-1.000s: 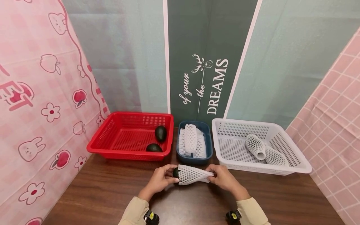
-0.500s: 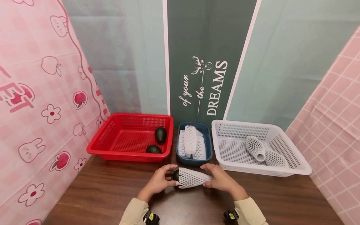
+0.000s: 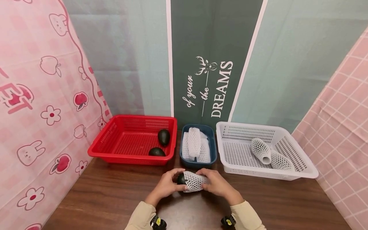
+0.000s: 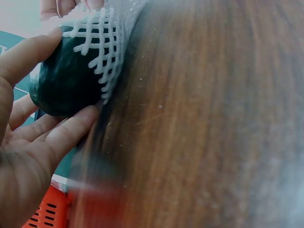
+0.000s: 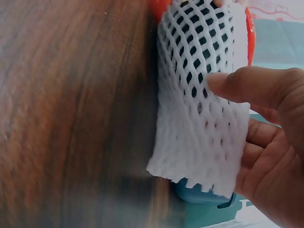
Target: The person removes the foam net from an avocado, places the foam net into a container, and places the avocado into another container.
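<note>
Low over the wooden table, a dark green avocado [image 3: 181, 179] lies partly inside a white foam net sleeve [image 3: 194, 181]. My left hand [image 3: 166, 184] grips the avocado's bare end, thumb and fingers on opposite sides, as the left wrist view shows on the dark skin [image 4: 66, 85]. From the other side my right hand [image 3: 217, 182] holds the net, its thumb pressing the mesh and its other fingers behind. In the right wrist view the net's loose end [image 5: 194, 156] hangs flattened past the fruit, while dark skin shows through the stretched holes farther up.
A red basket [image 3: 120, 156] with two bare avocados [image 3: 164, 137] stands back left. Behind the hands, a blue bin [image 3: 198, 164] holds several foam nets [image 3: 194, 142]. The white basket [image 3: 258, 172] at back right contains two net-covered pieces [image 3: 261, 150]. Cloth hangs behind and at both sides.
My right hand has moved left from the net's narrow tail onto its body around the avocado. The net looks shorter and wider at that end. My left hand keeps its grip, shifted slightly right.
</note>
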The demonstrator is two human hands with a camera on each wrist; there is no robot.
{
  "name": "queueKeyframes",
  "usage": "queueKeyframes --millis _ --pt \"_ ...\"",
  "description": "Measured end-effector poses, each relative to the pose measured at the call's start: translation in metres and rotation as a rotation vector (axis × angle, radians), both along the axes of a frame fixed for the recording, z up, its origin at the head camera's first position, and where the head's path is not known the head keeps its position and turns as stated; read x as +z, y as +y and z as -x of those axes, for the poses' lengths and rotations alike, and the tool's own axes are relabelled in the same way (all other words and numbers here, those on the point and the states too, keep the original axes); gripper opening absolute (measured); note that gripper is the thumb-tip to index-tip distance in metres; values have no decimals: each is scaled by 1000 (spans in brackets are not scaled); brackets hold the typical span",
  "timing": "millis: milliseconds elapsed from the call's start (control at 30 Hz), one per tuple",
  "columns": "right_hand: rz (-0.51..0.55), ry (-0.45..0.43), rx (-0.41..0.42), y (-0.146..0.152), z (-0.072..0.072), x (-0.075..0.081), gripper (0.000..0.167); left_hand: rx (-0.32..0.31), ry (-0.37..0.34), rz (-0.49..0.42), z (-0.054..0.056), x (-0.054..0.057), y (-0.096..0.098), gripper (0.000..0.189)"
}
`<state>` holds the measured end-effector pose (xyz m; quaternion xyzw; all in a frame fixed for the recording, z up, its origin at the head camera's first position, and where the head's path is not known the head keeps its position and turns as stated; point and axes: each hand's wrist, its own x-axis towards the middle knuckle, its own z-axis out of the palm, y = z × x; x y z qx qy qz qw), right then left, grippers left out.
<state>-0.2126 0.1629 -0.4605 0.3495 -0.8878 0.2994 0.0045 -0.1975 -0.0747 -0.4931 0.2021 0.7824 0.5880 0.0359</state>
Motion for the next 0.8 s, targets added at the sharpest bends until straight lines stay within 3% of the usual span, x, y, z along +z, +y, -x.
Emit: queueKeyframes --millis 233,467,567,700,800 --pt "-2 0 -22 -2 -1 0 35 -31 -8 -93 -9 19 0 53" --pt "21 6 -35 2 -3 2 29 -13 -9 -42 -3 1 -3 61" --pt "38 27 -35 4 -3 3 27 -5 19 -39 -3 1 -6 61" --pt "55 63 -53 6 -3 4 25 22 36 -69 -6 12 -10 58" --pt "56 71 -75 9 -3 3 25 22 7 -99 -11 23 -11 54"
